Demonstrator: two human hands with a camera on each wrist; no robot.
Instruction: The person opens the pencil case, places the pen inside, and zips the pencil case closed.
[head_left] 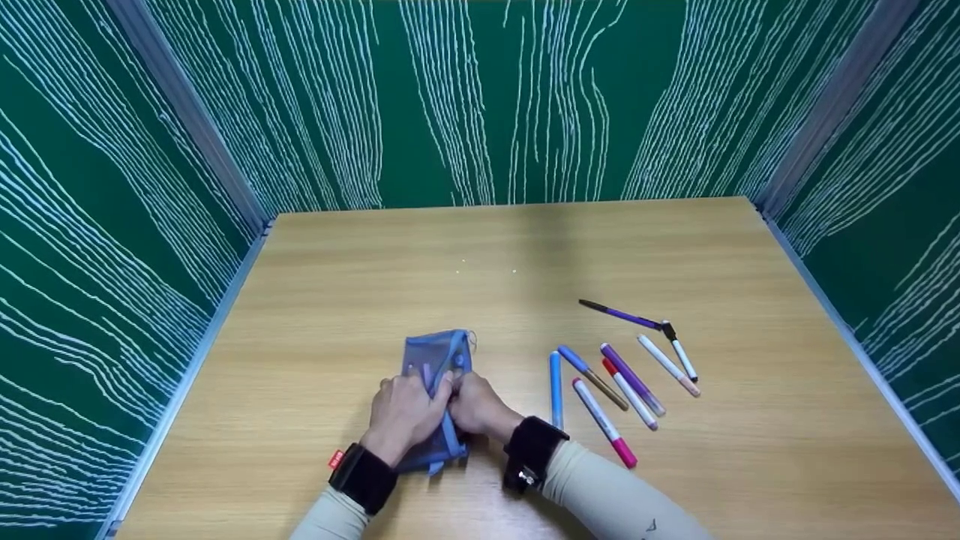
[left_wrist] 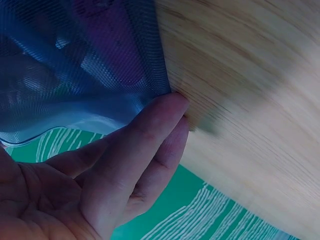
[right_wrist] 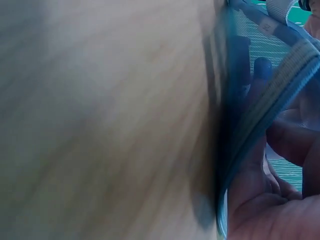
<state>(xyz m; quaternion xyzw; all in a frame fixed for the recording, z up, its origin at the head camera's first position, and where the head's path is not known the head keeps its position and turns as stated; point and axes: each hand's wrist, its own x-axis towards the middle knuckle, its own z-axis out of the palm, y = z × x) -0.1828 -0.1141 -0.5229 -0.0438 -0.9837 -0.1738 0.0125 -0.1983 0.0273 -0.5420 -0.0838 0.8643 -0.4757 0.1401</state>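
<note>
A blue mesh pencil pouch [head_left: 439, 345] lies tilted on the table between both hands, and markers show through its mesh. My left hand [head_left: 407, 409] holds the pouch at its left side, its fingertips at the pouch's edge in the left wrist view. My right hand [head_left: 480, 405] is at the pouch's opening. In the right wrist view its fingers [right_wrist: 250, 180] reach in behind the zipper edge [right_wrist: 272, 107], near a blue-tipped marker [right_wrist: 262, 67]. Whether they grip anything inside is hidden.
Right of the pouch lie several loose markers, among them a blue one [head_left: 556, 390], a pink-capped one [head_left: 604, 424], a purple one [head_left: 633, 379] and a dark purple pen [head_left: 619, 313]. Green panels with white lines [head_left: 442, 97] wall the table [head_left: 360, 277] at back and sides.
</note>
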